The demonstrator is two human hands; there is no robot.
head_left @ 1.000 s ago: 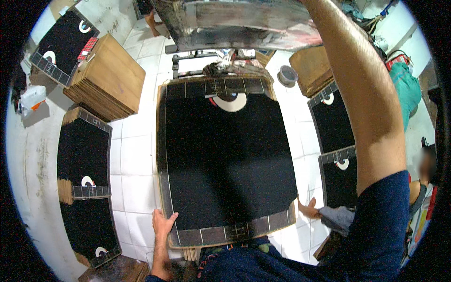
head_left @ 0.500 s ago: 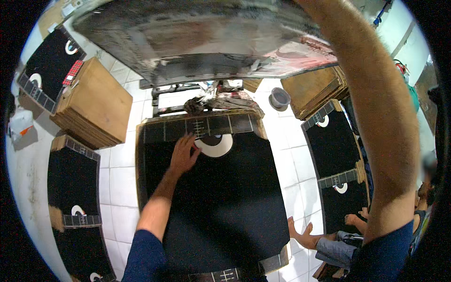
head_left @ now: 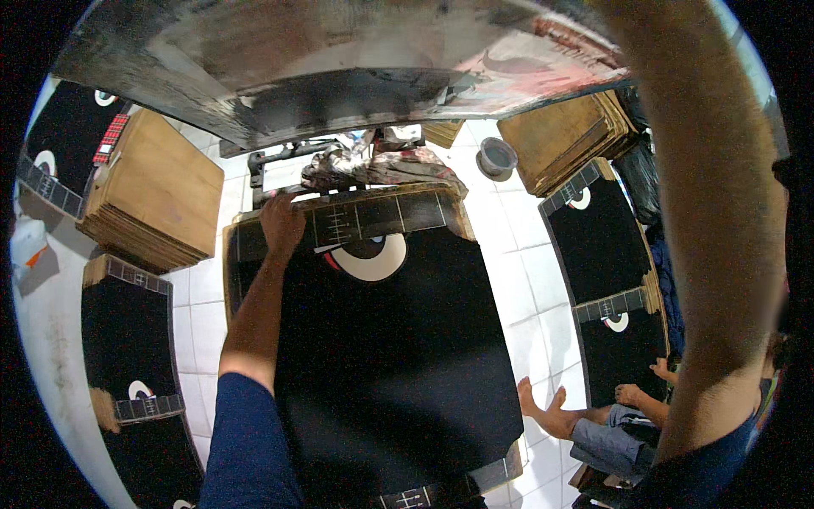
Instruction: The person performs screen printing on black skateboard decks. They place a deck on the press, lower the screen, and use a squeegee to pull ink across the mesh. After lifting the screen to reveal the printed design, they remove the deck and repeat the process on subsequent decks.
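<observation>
Spreading across more of the top than half a second ago, a stained flat frame [head_left: 365, 68] hangs tilted over the far end of the black cloth [head_left: 398, 356], which lies central on its board [head_left: 463, 222]. Beside them the right arm [head_left: 721, 212] rises, the right hand out of view, its state untellable. The left hand [head_left: 282, 225] has moved from the cream half-ring [head_left: 381, 265] to the board's far edge, fingers close together, grip unclear.
</observation>
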